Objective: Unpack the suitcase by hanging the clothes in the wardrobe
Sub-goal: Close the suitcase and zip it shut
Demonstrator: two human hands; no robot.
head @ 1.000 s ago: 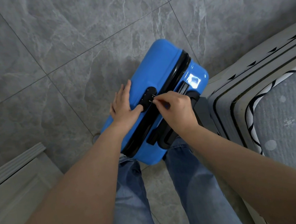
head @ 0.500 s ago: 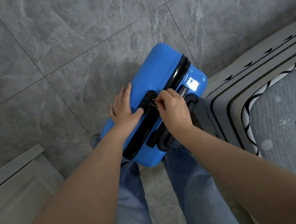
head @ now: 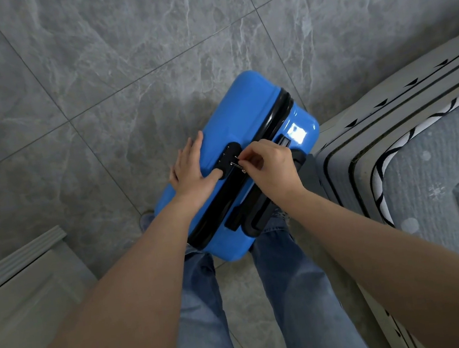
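Note:
A bright blue hard-shell suitcase [head: 243,110] stands upright on the grey tile floor in front of my legs, closed, with a black zip band and a black handle on its top. My left hand [head: 191,170] lies flat on the blue shell, its thumb on the black combination lock [head: 227,153]. My right hand [head: 269,164] pinches the metal zipper pulls [head: 237,163] beside the lock. No clothes or wardrobe interior are in view.
A bed with a grey patterned cover [head: 433,176] fills the right side, close against the suitcase. A pale panelled piece of furniture [head: 21,288] stands at the lower left. Grey marble-look floor tiles [head: 94,89] spread beyond the suitcase.
My right hand has drawn the zipper pulls slightly out of the lock, so the metal tabs now show. The left hand stays flat on the shell.

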